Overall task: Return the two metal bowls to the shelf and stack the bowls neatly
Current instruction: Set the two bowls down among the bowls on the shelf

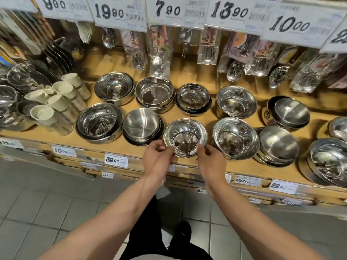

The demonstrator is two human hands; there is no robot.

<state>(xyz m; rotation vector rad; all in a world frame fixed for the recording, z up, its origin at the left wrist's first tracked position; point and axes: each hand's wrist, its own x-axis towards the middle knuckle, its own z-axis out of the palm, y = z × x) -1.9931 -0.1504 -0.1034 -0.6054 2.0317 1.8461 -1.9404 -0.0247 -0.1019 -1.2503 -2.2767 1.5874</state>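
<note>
- While both hands are steadying it, the small polished bowl [185,137] is sitting at the wooden shelf [210,117] edge, apparently for alignment.
- Left hand [157,156] and right hand [211,159] fingers are pinching opposite rim sides.

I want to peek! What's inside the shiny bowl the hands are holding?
Nothing shows inside the bowl, only shiny reflections. Both hands' fingers cover its near edge, and what's underneath it stays hidden.

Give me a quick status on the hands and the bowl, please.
Left hand and right hand both grip the small metal bowl at the shelf's front edge. Bowl stacks close on both sides.
</note>
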